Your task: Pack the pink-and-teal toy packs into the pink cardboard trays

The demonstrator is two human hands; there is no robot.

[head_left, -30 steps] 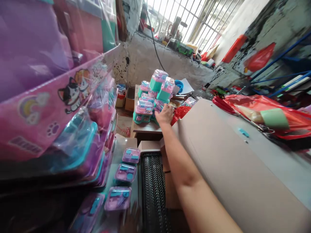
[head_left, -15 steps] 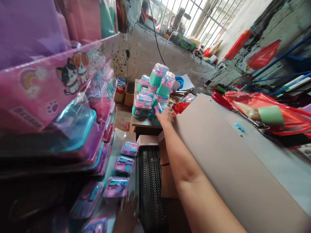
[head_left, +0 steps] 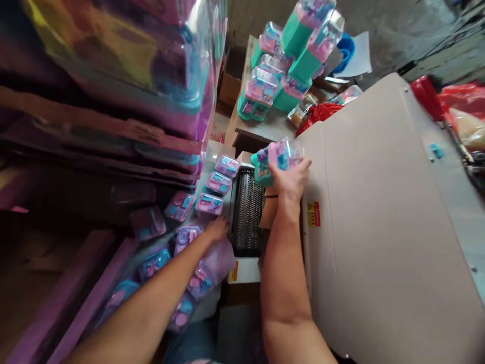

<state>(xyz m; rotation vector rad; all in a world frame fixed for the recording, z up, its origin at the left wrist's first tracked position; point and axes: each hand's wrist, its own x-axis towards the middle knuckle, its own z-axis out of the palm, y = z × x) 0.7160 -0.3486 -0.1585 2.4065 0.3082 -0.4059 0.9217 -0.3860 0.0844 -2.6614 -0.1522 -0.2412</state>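
Note:
My right hand (head_left: 291,177) grips a teal and pink plastic toy case (head_left: 278,156) with a clear lid. It is tilted on its side above the far end of a black mesh conveyor (head_left: 246,212). Fingers wrap the clear lid end. My left hand (head_left: 217,229) lies low beside the conveyor's left edge, blurred, its fingers seemingly stretched out over a translucent purple sheet (head_left: 223,260). Close by it sit small clear-lidded boxes (head_left: 209,203) with pink and blue pieces inside. More of the teal cases (head_left: 259,93) stand stacked on a wooden table (head_left: 261,129) beyond.
A tall stack of wrapped toy packages (head_left: 162,116) rises on the left. To the right, a large beige machine cover (head_left: 371,202) borders the conveyor. A red bag (head_left: 320,116) lies at the table's near edge, and a blue round item (head_left: 344,53) sits behind.
My right hand has drawn a toy case from the table stack back over the conveyor. My left hand stays low by the small boxes, and the view has tipped downward.

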